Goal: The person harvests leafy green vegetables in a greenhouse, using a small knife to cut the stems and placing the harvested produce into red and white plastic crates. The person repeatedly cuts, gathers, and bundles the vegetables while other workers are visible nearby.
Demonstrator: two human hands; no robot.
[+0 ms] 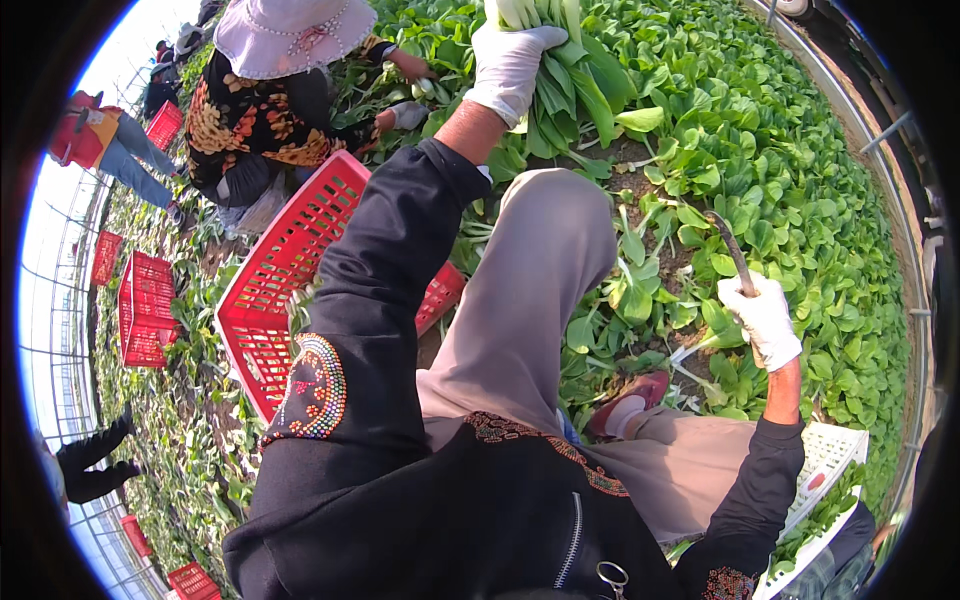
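My left hand, in a white glove, is raised at the top of the view. It grips a bunch of bok choy, pale stems up and green leaves hanging down, and the stem ends run past the picture's edge. On the right, my gloved right hand is closed around a sickle, whose dark curved part points up and left over the plants. Below it, cut leaves and standing bok choy cover the soil beside my raised knee. My fingers hide the rest of the sickle.
Left of my knee a red plastic crate stands tilted, partly behind my left arm. A co-worker in a sun hat crouches beyond it. A white crate of greens is at lower right. More red crates stand farther left. Dense bok choy borders a rail.
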